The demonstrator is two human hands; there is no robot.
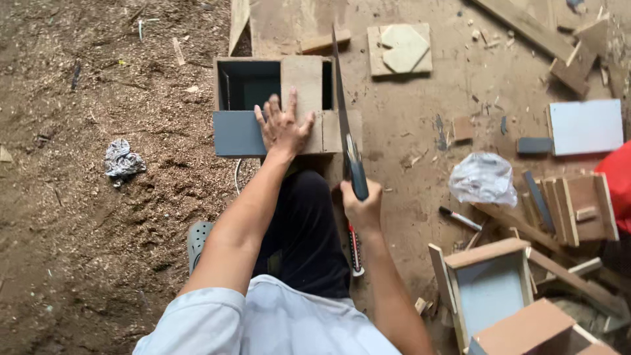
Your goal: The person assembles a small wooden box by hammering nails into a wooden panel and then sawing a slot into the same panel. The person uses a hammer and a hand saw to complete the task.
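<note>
Your left hand flat, fingers spread, pins board on open box. Right hand clenched around handsaw handle. Board likely stiff, light, prone to shift; press near cut line.

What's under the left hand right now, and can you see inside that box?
The left hand presses flat on a plywood strip laid across the open box. The box interior looks dark and bare where visible; the part under the strip and hand is hidden. The right hand grips a handsaw beside it.

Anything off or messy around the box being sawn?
Sawdust and offcuts litter the ground. A crumpled rag lies left, a plastic bag right. Left hand presses the box; right hand grips the saw.
</note>
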